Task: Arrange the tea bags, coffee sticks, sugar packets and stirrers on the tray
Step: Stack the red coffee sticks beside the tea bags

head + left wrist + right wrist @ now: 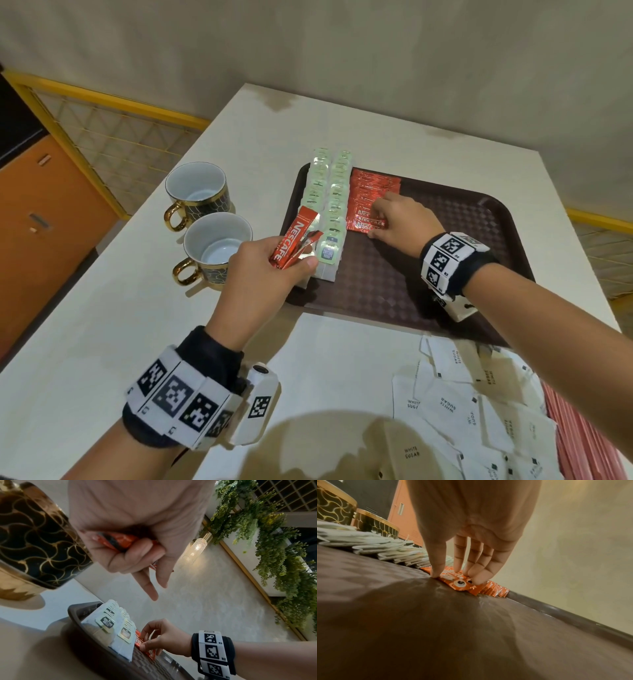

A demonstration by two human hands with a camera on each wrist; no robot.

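Brown plastic tray (445, 274), rounded corners, checker-embossed floor, sits on a pale table (102, 325). Along its left part: two overlapping rows of tea bags (330, 205), soft white paper with small square tags. Just right of them, touching, a shingled row of glossy red foil coffee sticks (368, 202) with crimped silver ends.

Right hand (402, 219) over the near end of that row, fingers straight and angled down, thumb and fingertips (477, 580) pressing the nearest stick flat to the tray; pressing, not wrapped round it.

Left hand (270, 274) above the tray's left edge, fingers and thumb curled round a small bunch of spare sticks (294, 243).

Flat white sugar packets (455, 411) lie loose on the table nearer the person, off the tray.

Two cups (209, 222) left of the tray: white inside, black with gold scale pattern, gold handles.

Left wrist view alone shows hanging greenery (274, 547) and a lit glass wall lamp (197, 549). Right wrist view alone shows the sticks' serrated ends stacked edge-on.
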